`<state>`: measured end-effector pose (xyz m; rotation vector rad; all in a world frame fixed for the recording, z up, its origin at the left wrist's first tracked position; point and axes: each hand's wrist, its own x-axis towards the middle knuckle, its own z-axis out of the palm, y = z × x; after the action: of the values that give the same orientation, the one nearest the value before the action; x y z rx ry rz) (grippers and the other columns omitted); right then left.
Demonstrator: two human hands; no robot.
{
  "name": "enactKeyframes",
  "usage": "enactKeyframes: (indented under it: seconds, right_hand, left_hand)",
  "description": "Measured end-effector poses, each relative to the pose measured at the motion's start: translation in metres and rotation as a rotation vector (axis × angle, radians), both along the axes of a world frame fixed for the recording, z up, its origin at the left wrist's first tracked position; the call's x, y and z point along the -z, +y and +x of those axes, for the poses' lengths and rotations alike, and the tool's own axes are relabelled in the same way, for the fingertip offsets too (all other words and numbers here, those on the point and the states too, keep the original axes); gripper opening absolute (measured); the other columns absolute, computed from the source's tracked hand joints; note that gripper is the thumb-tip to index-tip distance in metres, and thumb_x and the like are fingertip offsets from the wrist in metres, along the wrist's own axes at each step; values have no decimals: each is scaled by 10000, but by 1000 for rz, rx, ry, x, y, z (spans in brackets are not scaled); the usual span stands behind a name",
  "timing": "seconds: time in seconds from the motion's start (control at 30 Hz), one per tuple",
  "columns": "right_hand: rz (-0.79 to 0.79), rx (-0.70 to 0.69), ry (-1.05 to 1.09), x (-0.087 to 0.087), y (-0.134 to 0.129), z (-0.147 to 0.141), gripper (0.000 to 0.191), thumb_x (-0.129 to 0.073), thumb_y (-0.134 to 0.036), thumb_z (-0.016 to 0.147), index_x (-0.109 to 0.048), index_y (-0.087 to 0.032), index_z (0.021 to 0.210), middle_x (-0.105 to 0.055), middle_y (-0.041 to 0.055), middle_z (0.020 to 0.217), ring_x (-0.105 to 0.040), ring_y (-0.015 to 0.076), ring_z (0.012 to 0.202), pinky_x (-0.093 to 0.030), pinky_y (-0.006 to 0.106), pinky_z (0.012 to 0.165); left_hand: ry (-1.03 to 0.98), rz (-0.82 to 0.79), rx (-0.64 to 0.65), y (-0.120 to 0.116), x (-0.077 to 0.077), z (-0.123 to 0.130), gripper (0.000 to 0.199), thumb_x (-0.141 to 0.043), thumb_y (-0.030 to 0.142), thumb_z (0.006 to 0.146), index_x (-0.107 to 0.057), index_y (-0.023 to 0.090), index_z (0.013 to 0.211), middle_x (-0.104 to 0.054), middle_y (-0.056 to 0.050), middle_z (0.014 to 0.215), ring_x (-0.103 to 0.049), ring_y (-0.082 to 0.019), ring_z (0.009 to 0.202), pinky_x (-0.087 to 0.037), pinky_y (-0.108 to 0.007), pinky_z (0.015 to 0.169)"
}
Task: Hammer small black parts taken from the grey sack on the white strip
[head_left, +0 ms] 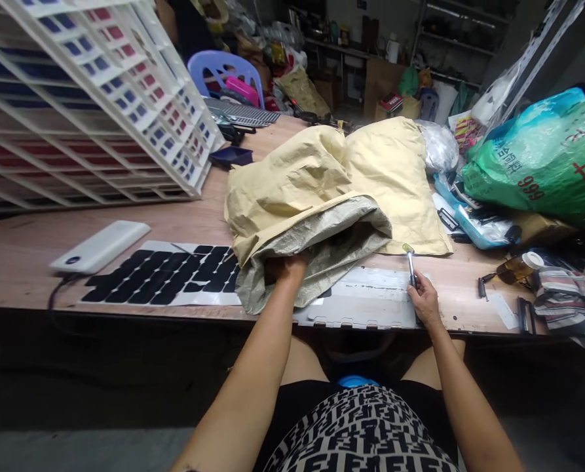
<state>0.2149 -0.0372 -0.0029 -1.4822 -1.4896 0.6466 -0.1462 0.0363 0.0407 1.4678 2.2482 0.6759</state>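
Observation:
My left hand reaches into the open mouth of a tan sack with a grey lining; its fingers are hidden inside. On the right, my right hand is closed on a slim metal tool that points away from me, its tip by a small yellow-green piece. A second tan sack lies flat behind the tool. Under the sack's mouth and beside my right hand is a grey-white sheet. Black adhesive pieces on a white backing lie to the left.
A white plastic crate stands at the left, with a white device in front of it. At the right are a green plastic bag, a brown bottle and striped cloth. The table's front edge runs below my hands.

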Motion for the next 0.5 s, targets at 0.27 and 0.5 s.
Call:
enactKeyframes:
  seconds: [0.27, 0.5]
  right_hand:
    - [-10, 1, 40, 1, 1, 0, 584, -629, -381, 807, -602, -190, 1358, -661, 109, 1207, -623, 229, 1072, -510, 415, 995]
    - [-95, 121, 171, 2, -2, -5, 719, -668, -425, 754, -551, -106, 1388, -671, 106, 1095, -657, 186, 911, -564, 375, 875]
  left_hand:
    - [-58, 395, 459, -59, 9, 84, 450, -589, 245, 897, -568, 218, 1346, -677, -80, 1124, -606, -241, 1039, -470, -347, 935]
    - [-210, 207, 655, -32, 32, 137, 201, -714, 293, 828, -734, 240, 1020, -691, -27, 1003, -588, -215, 1004, -452, -321, 901]
